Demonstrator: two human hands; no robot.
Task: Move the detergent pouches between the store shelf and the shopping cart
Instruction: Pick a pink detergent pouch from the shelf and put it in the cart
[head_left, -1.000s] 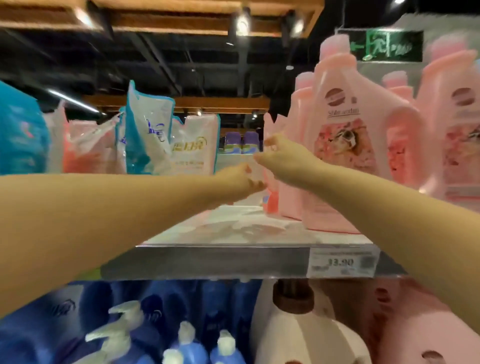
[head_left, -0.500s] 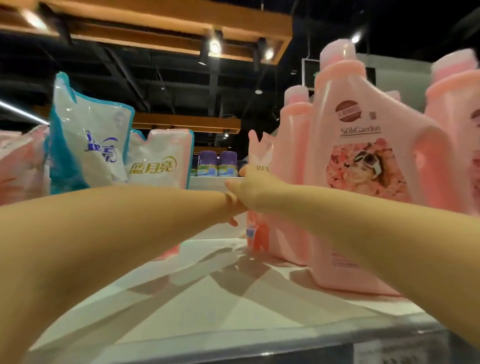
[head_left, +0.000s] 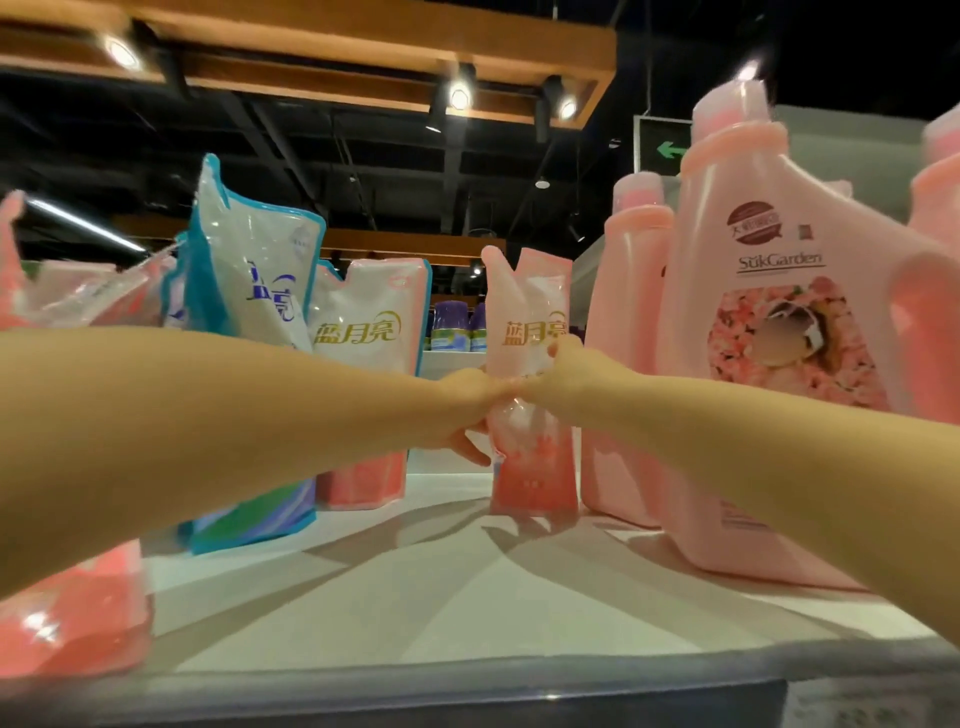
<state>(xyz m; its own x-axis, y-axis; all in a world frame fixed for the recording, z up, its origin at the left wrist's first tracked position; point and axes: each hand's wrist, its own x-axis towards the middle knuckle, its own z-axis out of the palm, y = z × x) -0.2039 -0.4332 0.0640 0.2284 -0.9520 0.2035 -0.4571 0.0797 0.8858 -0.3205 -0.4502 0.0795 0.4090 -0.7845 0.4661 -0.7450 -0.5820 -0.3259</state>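
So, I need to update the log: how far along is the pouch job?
Done: a blue-edged pouch and a pink-bottomed pouch stand on the shelf. In hand: left hand and right hand grip another pink pouch at its middle, base on the shelf beside the pink jug. Left: the cart is out of view, so whether this pouch is arriving or leaving, and how many remain, cannot be told.

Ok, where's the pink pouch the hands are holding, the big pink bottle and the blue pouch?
pink pouch (head_left: 524, 296): head view, upper front above the gold writing.
big pink bottle (head_left: 774, 270): head view, front label.
blue pouch (head_left: 249, 244): head view, pale front panel.
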